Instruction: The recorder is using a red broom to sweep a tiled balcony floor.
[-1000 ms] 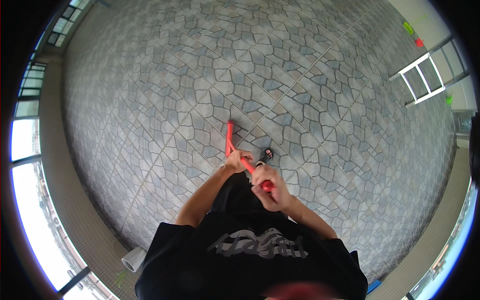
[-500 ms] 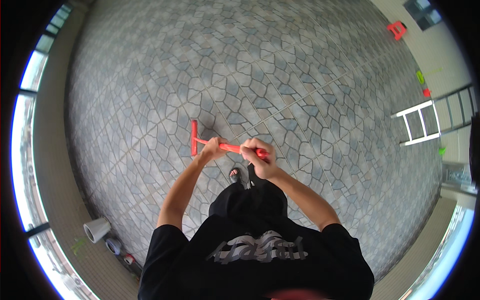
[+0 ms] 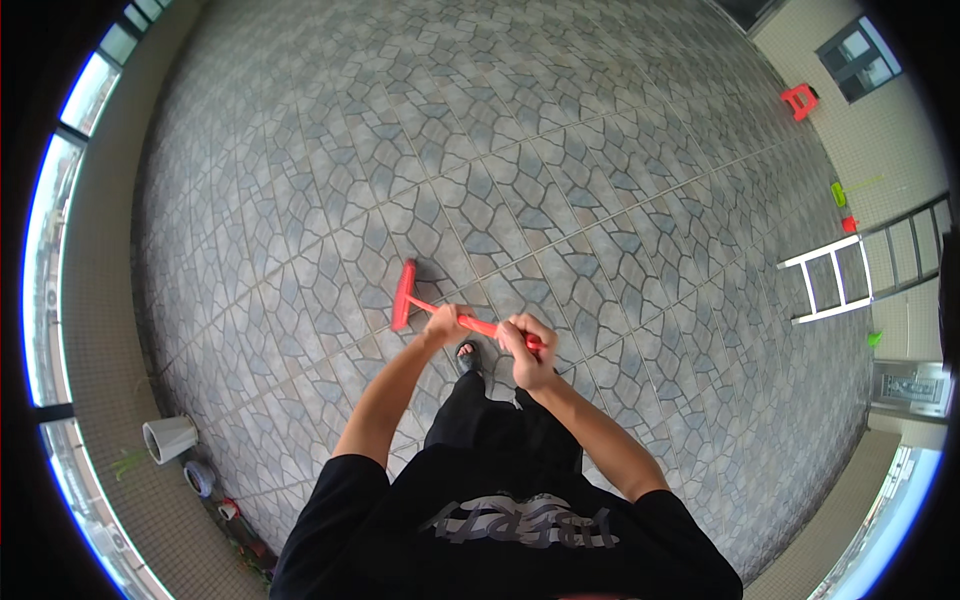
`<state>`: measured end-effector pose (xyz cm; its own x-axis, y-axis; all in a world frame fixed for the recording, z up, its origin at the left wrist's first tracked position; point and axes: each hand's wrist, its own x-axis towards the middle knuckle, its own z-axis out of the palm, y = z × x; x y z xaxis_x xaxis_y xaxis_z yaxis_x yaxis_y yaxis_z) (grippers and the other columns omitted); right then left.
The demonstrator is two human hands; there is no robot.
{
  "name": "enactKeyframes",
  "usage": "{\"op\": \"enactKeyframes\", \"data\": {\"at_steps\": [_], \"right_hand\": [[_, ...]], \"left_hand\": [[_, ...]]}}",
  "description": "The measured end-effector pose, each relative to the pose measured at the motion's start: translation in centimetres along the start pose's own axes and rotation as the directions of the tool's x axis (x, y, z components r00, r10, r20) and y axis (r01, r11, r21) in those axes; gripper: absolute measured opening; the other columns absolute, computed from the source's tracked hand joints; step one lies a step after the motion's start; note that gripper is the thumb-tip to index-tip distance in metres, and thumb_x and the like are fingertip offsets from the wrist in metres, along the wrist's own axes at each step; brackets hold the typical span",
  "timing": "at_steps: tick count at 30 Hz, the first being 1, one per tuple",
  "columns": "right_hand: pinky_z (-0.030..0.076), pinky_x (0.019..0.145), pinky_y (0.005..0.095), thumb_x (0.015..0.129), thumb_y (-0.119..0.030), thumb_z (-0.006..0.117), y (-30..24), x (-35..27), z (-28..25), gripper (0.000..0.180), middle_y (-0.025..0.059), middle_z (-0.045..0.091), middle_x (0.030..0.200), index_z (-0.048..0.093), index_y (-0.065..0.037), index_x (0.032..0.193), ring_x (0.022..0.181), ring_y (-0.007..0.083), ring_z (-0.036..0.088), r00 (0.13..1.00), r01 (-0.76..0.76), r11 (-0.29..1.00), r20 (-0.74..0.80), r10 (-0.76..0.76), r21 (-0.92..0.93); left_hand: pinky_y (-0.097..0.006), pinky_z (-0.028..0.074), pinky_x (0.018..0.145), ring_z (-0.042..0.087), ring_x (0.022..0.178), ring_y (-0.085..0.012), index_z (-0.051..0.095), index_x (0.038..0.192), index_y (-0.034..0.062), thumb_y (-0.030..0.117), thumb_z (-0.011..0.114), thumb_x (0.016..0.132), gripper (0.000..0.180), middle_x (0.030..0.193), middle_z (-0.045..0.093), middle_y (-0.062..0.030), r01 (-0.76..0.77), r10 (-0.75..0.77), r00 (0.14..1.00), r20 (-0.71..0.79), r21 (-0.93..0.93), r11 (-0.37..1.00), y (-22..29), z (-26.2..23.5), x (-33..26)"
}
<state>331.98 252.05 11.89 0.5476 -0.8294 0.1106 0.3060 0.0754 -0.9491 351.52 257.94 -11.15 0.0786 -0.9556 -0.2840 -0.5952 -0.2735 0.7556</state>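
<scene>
Both my hands are wrapped round the handle of a red push broom [image 3: 402,295]. My left hand [image 3: 446,324] is closed on the handle's lower part, nearer the wide bar-shaped head. Higher up, close to the handle's end, my right hand [image 3: 527,350] grips it with the thumb on top. The broom's head is down at the grey stone-patterned floor [image 3: 520,180], ahead and left of my feet. I cannot make out bristles under it. My sandalled foot [image 3: 468,355] stands just below my left hand; the other is hidden.
At the right wall are a ladder [image 3: 840,278], a red stool [image 3: 799,101] and a yellow-green long-handled thing [image 3: 839,193]. A white pot [image 3: 170,439] and a bluish pot [image 3: 200,479] stand along the left wall. Windows [image 3: 88,95] run above that wall.
The broom's head has come a little right and nearer to me, and its bar has tilted. Both hands have shifted slightly toward me, keeping their grip. The whole view has moved slightly.
</scene>
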Motion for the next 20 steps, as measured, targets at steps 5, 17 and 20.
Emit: {"op": "enactKeyframes", "data": {"at_steps": [5,17,20], "right_hand": [[0.031,0.052,0.0269,0.099,0.005,0.061,-4.3,-2.9,-6.5,0.033,0.0014,0.051,0.065,0.045,-0.004,0.071,0.059,0.0058,0.042,0.986,0.071,0.992,-0.140,-0.086,-0.108],[0.039,0.062,0.0278,0.095,0.009,0.063,-10.6,-8.9,-15.7,0.031,0.0033,0.053,0.070,0.046,-0.003,0.072,0.064,0.0088,0.046,0.977,0.116,0.992,-0.185,-0.106,0.046],[0.044,0.065,0.0319,0.094,0.006,0.068,-10.0,-8.9,-15.4,0.022,0.0066,0.063,0.077,0.056,-0.002,0.078,0.070,0.0119,0.057,0.990,0.135,0.986,-0.029,-0.138,-0.097]], "left_hand": [[-0.045,0.055,0.074,0.071,0.086,-0.0379,0.074,0.090,0.0122,0.022,0.069,0.079,0.015,0.087,0.073,-0.0149,-0.130,0.130,0.987,0.090,0.001,0.991,7.8,5.5,2.8],[-0.043,0.057,0.077,0.072,0.090,-0.0354,0.075,0.096,0.0175,0.029,0.068,0.082,0.020,0.089,0.074,-0.0143,-0.228,0.205,0.933,0.296,0.045,0.973,14.9,10.8,3.9],[-0.043,0.056,0.087,0.074,0.097,-0.0317,0.078,0.098,0.0222,0.029,0.072,0.079,0.020,0.092,0.075,-0.0144,-0.235,0.204,0.916,0.344,0.048,0.971,14.7,7.6,3.0]]}}
